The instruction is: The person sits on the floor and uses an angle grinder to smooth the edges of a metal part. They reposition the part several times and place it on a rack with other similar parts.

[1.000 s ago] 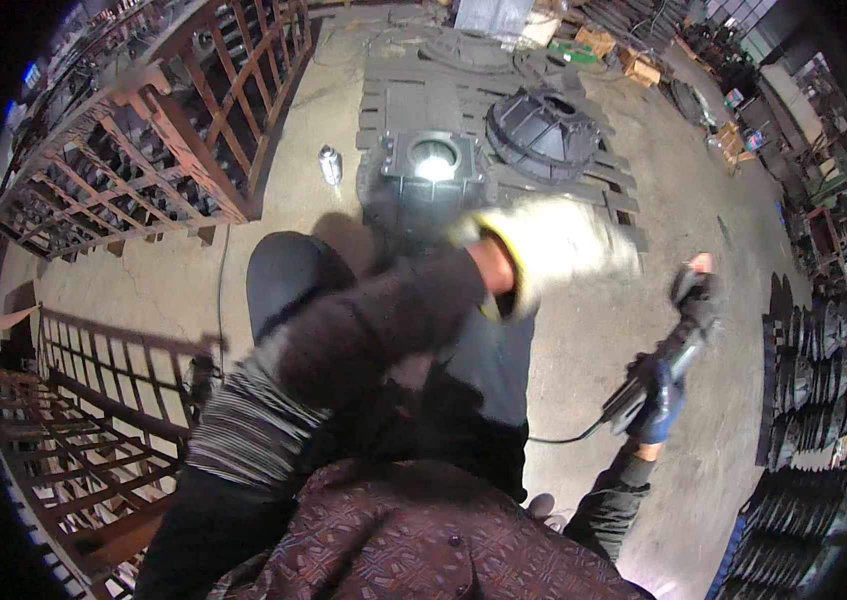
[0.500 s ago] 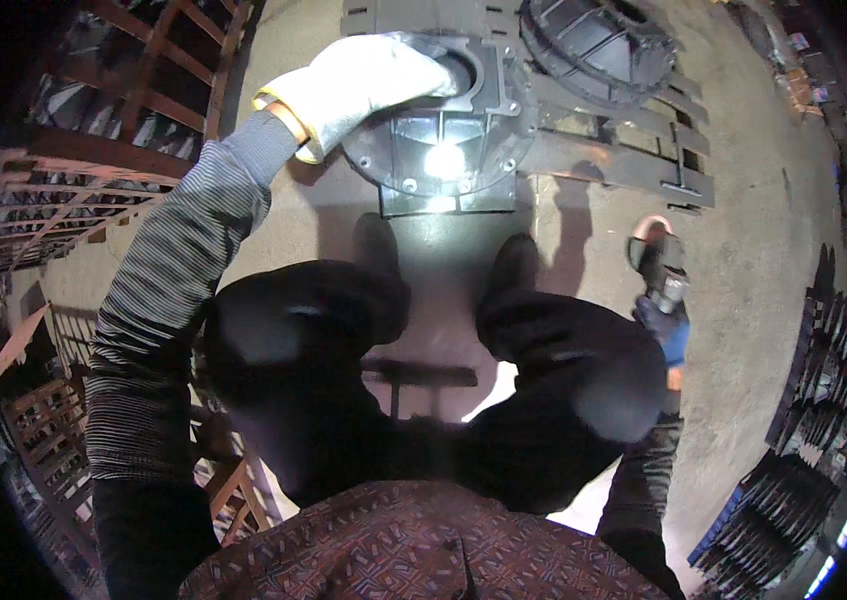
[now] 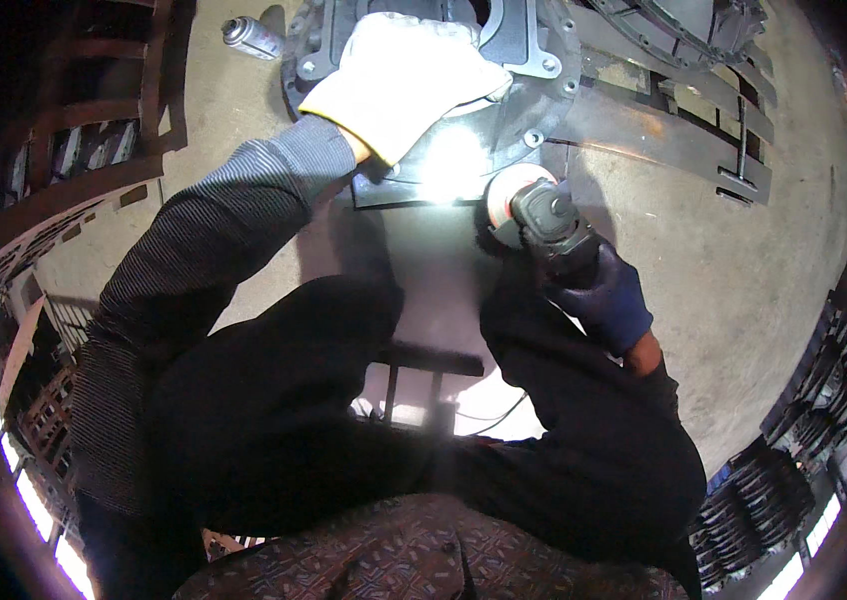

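A round, dark grey cast metal housing with bolt holes around its flange sits at the top of the view. My left hand, in a white glove with a yellow cuff edge, grips its raised middle part beside the central opening. Glare washes out much of the glove. My right hand, in a dark blue glove, is closed around the body of an angle grinder. The grinder's pale orange-rimmed disc is close to the housing's near edge; whether they touch I cannot tell.
Another ribbed casting rests at the upper right, by a slotted metal pallet. A spray can lies on the floor at the upper left. Brown metal racks line the left side; stacked dark parts are at the lower right.
My right hand has brought the angle grinder leftward to the housing's near edge. My left hand has shifted across the housing's middle. The view has moved, and the spray can now shows.
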A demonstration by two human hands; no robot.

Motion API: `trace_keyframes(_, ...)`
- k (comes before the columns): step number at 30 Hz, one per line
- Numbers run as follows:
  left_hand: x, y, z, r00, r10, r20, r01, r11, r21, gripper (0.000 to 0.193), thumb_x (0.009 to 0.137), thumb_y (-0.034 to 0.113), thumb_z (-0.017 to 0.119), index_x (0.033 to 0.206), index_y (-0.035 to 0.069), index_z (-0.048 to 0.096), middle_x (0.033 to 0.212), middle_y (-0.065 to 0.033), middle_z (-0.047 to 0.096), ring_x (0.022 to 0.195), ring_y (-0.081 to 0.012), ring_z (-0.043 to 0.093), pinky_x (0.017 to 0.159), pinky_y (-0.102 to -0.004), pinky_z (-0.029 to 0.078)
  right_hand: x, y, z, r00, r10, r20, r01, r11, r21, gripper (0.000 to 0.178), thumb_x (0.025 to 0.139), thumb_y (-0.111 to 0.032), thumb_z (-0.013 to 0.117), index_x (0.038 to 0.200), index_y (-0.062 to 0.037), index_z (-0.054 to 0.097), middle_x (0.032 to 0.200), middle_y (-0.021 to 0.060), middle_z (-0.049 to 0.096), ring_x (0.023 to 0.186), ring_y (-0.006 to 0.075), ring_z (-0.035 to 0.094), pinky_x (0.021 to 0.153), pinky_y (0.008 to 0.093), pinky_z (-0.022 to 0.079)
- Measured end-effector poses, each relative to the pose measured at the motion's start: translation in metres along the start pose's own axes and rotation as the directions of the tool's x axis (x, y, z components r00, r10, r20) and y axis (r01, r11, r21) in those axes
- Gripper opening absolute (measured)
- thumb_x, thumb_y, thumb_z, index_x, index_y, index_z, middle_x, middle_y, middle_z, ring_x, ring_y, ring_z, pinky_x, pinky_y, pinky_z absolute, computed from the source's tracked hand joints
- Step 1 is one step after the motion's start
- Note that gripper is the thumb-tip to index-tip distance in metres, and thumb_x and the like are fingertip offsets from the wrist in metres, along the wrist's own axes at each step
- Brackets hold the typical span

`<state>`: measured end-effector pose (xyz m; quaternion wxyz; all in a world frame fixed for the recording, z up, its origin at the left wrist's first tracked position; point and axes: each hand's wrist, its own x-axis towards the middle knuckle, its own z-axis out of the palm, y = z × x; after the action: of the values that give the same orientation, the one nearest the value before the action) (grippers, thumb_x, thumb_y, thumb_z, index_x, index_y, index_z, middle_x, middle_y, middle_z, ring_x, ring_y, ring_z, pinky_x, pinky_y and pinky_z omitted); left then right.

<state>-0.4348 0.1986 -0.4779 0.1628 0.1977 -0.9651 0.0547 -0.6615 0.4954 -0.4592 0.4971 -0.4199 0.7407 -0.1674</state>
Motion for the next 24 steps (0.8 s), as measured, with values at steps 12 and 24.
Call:
trace_keyframes(12,0.003,-0.038,0.001,0.980,0.144,0.134,-0.129,0.985,-0.110,0.048,0.092,0.055,0.071,0.081,0.008,0.071,0.075,-0.0138,0.067,0.073,-0.0306,0.069,0.076,-0.0427,0.055,0.002,0.009,0.009,1.000,0.004,0.002,-0.003,0.985,-0.172,0.069,0.075,-0.045,0.090,0.133,-0.0174,0.065,0.123,0.0145,0.075,0.114,0.0371,0.072,0.096,0.0459,0.058)
trace_keyframes(24,0.022,0.000,-0.008,0.981,-0.027,0.193,0.081,0.956,-0.281,0.044,0.101,0.037,0.060,0.142,0.023,0.067,0.134,-0.0074,0.072,0.112,-0.0319,0.071,0.100,-0.0431,0.055,0.011,-0.013,0.007,0.999,0.008,0.053,-0.004,0.998,-0.066,0.079,0.076,-0.041,0.091,0.143,-0.0111,0.060,0.128,0.0173,0.074,0.121,0.0351,0.070,0.102,0.0437,0.056)
